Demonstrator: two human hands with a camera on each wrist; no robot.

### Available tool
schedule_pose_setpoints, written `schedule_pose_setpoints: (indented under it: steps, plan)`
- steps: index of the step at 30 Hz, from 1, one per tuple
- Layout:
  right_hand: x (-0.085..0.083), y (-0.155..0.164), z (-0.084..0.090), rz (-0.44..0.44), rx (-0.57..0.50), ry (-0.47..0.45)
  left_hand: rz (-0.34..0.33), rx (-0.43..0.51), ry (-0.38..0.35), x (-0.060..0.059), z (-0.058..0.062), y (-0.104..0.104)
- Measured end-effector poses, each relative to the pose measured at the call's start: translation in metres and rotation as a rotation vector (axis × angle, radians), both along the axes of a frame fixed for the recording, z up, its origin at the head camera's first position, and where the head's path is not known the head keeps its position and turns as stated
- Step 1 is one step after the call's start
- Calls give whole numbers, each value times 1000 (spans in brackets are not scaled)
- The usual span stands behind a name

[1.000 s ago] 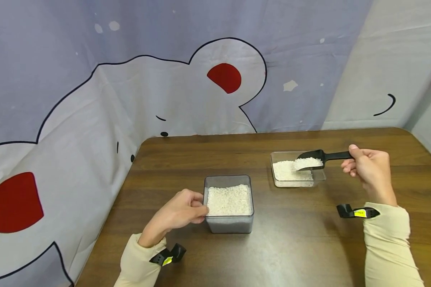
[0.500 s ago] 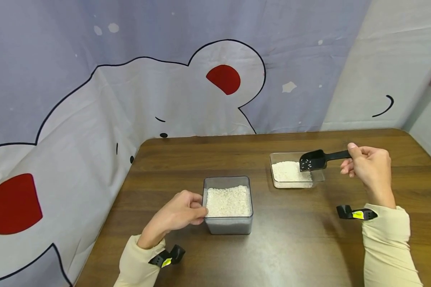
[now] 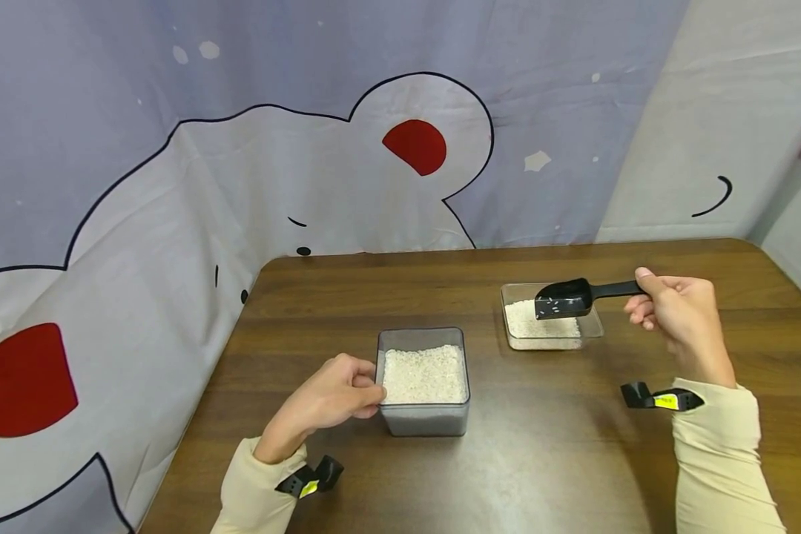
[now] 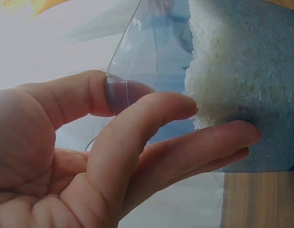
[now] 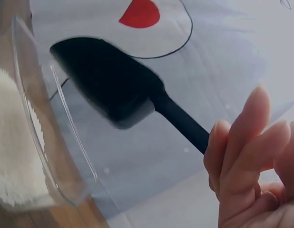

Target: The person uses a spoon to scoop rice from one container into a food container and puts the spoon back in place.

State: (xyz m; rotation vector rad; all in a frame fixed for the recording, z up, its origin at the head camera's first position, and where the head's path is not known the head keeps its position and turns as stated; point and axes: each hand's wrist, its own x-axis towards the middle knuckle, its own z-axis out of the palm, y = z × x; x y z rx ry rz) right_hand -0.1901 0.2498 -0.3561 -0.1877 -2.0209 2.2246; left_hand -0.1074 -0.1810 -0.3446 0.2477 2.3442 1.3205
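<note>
The right hand [image 3: 677, 315], seen from the head camera, grips the handle of a black scoop [image 3: 564, 298] held over a shallow clear tray [image 3: 590, 326] of white rice at the far right of the desk [image 3: 554, 460], only a few grains clinging inside the scoop; the left hand [image 3: 334, 393] pinches the left rim of a deeper clear box [image 3: 423, 419] filled with rice near the desk's middle. From the left wrist, thumb and fingers [image 4: 151, 118] clasp the box wall [image 4: 147, 52] with rice heaped behind it. From the right wrist, curled fingers [image 5: 242, 152] hold the scoop [image 5: 109, 80] above the tray's rim [image 5: 56, 118]; no writing is legible.
</note>
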Motion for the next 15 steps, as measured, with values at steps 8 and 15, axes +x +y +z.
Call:
schedule_pose_setpoints:
  steps: [8,15]
  plan:
    - [0,-4,2,125,-177,-39,-4,-3,1,0,0,0]
    - [7,-25,13,241,-202,-27,3,8,-6,0,0,0]
